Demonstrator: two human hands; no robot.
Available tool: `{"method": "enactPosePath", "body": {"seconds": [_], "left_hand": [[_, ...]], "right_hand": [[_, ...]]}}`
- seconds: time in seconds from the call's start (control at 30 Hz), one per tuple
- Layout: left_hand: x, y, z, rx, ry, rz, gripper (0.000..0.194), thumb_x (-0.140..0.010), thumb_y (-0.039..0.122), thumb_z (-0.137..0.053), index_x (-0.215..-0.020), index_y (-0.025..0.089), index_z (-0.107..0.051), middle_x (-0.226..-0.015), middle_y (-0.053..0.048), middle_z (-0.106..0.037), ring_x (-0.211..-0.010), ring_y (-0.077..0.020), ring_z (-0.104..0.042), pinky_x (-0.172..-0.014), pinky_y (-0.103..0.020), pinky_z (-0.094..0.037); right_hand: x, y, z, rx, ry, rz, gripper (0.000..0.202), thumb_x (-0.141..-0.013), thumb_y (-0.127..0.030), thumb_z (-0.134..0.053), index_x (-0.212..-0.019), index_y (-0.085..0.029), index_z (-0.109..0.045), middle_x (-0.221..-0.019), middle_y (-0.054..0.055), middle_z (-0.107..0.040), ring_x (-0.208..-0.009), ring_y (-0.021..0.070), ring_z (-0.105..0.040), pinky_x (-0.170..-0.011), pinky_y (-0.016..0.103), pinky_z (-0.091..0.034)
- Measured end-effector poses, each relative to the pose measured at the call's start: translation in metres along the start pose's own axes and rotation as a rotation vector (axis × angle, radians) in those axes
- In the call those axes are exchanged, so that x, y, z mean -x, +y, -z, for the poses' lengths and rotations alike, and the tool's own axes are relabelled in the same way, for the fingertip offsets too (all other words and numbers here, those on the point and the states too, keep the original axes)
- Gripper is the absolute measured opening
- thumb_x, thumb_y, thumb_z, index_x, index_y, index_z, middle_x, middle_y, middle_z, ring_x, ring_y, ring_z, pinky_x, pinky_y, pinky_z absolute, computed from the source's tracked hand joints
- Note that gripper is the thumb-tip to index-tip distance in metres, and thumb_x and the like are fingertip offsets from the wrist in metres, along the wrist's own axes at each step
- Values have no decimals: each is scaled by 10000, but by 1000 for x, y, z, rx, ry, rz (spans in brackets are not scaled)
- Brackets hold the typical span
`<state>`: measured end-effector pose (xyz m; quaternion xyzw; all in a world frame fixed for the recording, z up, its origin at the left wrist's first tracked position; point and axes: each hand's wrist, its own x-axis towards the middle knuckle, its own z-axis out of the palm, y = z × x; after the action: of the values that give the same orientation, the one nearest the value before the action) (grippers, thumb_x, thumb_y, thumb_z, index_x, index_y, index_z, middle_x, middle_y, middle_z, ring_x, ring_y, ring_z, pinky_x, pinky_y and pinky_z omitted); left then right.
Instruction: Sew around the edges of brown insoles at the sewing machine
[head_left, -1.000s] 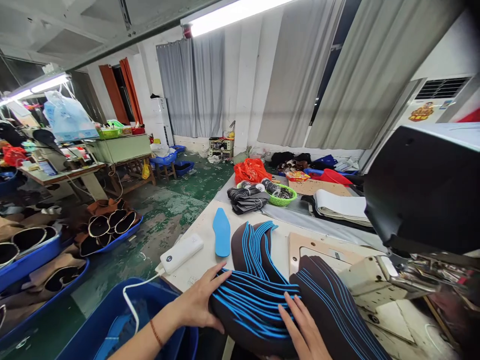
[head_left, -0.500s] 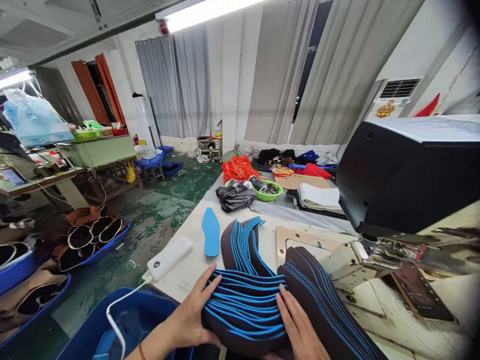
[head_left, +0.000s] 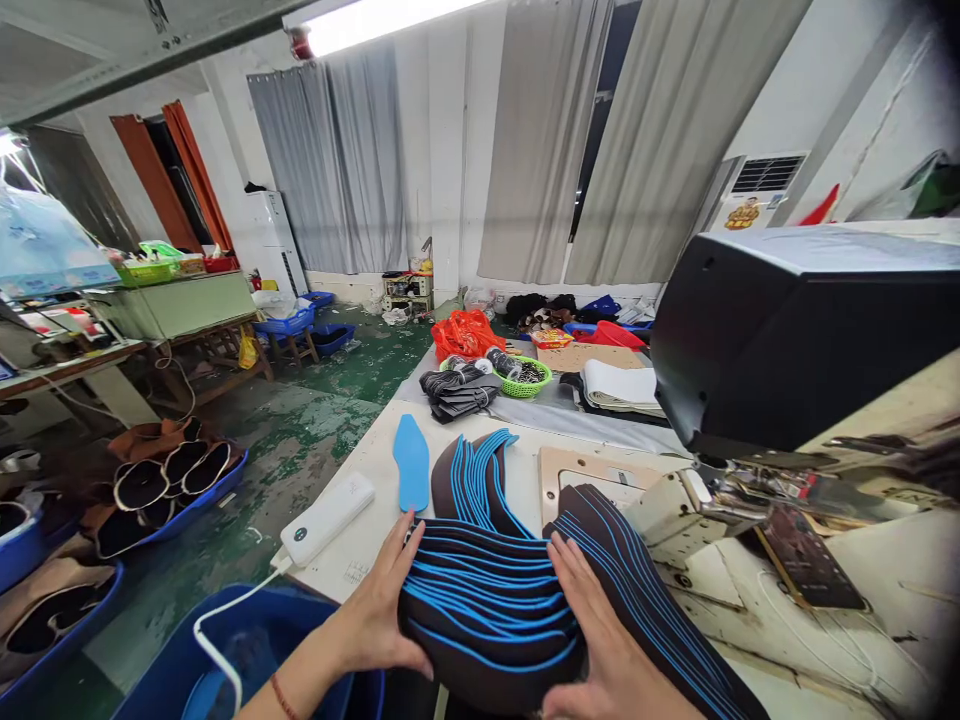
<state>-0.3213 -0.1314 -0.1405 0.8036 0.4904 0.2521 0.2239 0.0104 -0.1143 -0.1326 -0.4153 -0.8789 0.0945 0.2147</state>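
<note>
A fanned stack of dark pieces with blue edges [head_left: 487, 590] lies at the near edge of the table. My left hand [head_left: 382, 610] grips its left side, fingers on top and thumb lower down. On its right side rests my right hand [head_left: 592, 630], fingers along the upper corner and thumb near the bottom, so the stack is held between both. Behind it is a second fanned stack [head_left: 469, 485], and a third [head_left: 645, 580] spreads to the right. A flat blue sole-shaped piece [head_left: 412, 465] lies at the left, beside a white power bank [head_left: 328, 518] with a cable.
A sewing machine [head_left: 720, 570] with a black housing [head_left: 795, 340] stands at right, a phone [head_left: 810, 560] on it. Further back are a green basket [head_left: 525, 388], grey bundled pieces [head_left: 459, 392] and a red bag [head_left: 466, 335]. A blue tub [head_left: 172, 650] sits below left.
Both hands have shifted slightly up along the sides of the stack. My right thumb now shows at its lower right. The view has turned a little to the right.
</note>
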Motion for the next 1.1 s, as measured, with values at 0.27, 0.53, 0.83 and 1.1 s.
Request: {"method": "enactPosePath", "body": {"seconds": [0.27,0.53,0.83,1.1], "left_hand": [[-16,-6,9,-35,-33,-83,1369,-383,620,-847,-1480,356,-72,-1436,-159,-252,-1363,-450,-255,-1088,-620,-273],[-6,7,13,-103,-117,-154,1161,-532,583,-809,-1470,354,-166,-1446,-136,-359,-1326,-412,-308,-1079,-612,-292],[-19,9,12,-195,-28,45,1108,-474,424,-877,-1426,294,-326,-1381,-120,-436,-1246,-366,-391,-1050,-538,-354],[-22,16,9,-225,93,166,1074,-538,312,-846,-1452,316,-282,-1412,-107,-421,-1275,-381,-348,-1071,-582,-295]], "right_hand": [[0,-6,3,-37,-15,98,1037,-613,-226,-807,-1501,-164,-275,-1312,138,-509,-1210,273,-550,-970,312,-500],[7,-10,-19,3,184,210,893,-664,-346,-802,-1437,-177,-388,-1301,150,-523,-1225,332,-483,-974,445,-481],[-1,-20,-21,204,122,125,888,-627,-156,-733,-1445,-192,-391,-1381,166,-502,-1218,356,-507,-932,474,-510],[11,-21,-35,307,254,223,585,-816,-138,-606,-1377,-243,-481,-1479,194,-378,-1347,432,-337,-926,581,-462]]}}
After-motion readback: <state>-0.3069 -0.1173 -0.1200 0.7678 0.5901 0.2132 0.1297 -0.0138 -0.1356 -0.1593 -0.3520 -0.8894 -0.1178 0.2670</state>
